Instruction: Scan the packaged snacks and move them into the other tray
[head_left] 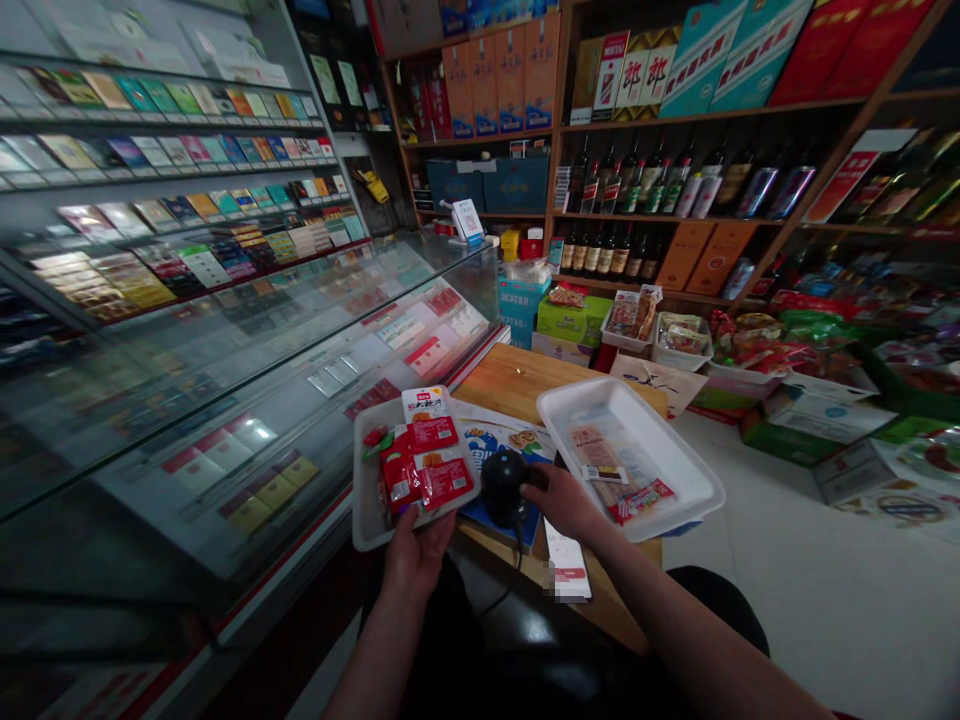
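My left hand [421, 552] grips the near edge of a white foam tray [365, 532], with the thumb over the rim by the packets. Red-and-white snack packets [444, 482] fill that tray, which is tilted at the table's left edge. My right hand [556, 496] has its fingers closed at the side of a black corded device [501, 482], which looks like a barcode scanner; its cable hangs down. Under it lies a blue-and-white printed pack [517, 436]. To the right, a second white tray [694, 490] holds a few flat packets [600, 448].
A wooden table [510, 372] carries these things and a lit phone [568, 562] at its near edge. A glass display counter [300, 370] runs along the left. Bottle shelves [630, 215] stand behind, with snack bins [681, 340] and cartons on the floor at right.
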